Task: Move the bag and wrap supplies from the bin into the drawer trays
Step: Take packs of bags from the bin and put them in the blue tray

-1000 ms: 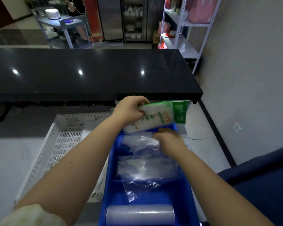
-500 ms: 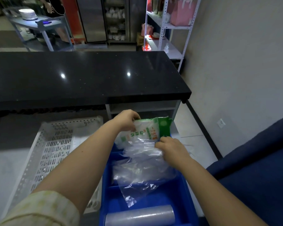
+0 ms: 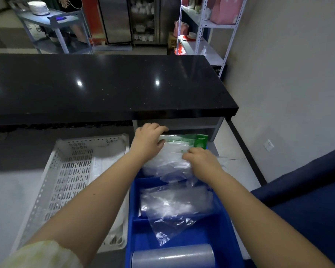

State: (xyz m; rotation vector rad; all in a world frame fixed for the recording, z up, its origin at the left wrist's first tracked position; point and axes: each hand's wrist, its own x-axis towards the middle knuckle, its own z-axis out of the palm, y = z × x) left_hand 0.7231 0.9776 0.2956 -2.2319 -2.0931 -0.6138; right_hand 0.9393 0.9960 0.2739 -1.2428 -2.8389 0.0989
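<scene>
A blue divided drawer tray (image 3: 227, 232) runs from the bottom edge up toward the counter. At its far end my left hand (image 3: 149, 141) grips a green and white bag pack (image 3: 198, 141), which lies low over the far compartment. My right hand (image 3: 201, 160) pinches clear plastic bags (image 3: 168, 165) just beneath that pack. More clear bags (image 3: 174, 206) fill the middle compartment. A roll of cling wrap (image 3: 172, 256) lies in the nearest compartment. The white perforated bin (image 3: 66, 171) stands to the left of the tray.
A black counter (image 3: 104, 88) overhangs the tray's far end. A dark blue seat (image 3: 307, 200) lies close on the right. Behind the counter stand a white shelf rack (image 3: 203, 35), a grey cart (image 3: 54, 22) with plates, and part of a person.
My left hand has lowered the green and white pack from above the tray down into the far compartment. My right hand has moved up the tray, bunching the clear bags.
</scene>
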